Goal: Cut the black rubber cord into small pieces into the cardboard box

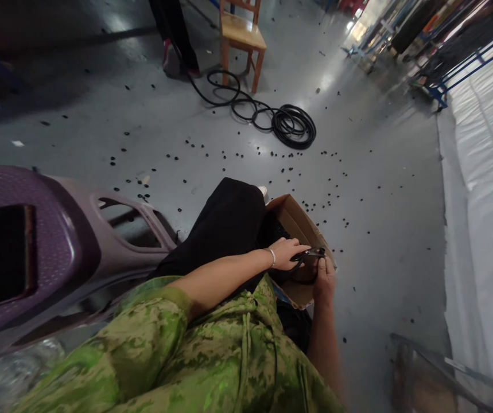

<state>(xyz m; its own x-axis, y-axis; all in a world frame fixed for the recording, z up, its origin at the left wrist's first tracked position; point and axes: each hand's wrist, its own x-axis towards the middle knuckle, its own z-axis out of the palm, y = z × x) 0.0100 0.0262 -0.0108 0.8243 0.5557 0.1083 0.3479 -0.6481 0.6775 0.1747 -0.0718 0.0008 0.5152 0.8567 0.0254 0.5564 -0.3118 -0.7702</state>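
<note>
My left hand (288, 252), with a bracelet at its wrist, is closed around the black handles of a pair of scissors (314, 253). The blades point right and reach a small black piece (322, 252). My right hand (325, 274) pinches that piece between thumb and finger; its exact kind is too small to make out. Both hands are over an open cardboard box (304, 221) by my legs. Dark material (273, 230) lies inside the box, partly hidden by my left hand and knee.
Many small black pieces are scattered over the grey floor (392, 258). Ahead lie a coiled black hose (293, 126), a wooden chair (241, 31) and a person's legs (177, 34). At left, a phone (0, 258) rests on a purple plastic stool (63, 223).
</note>
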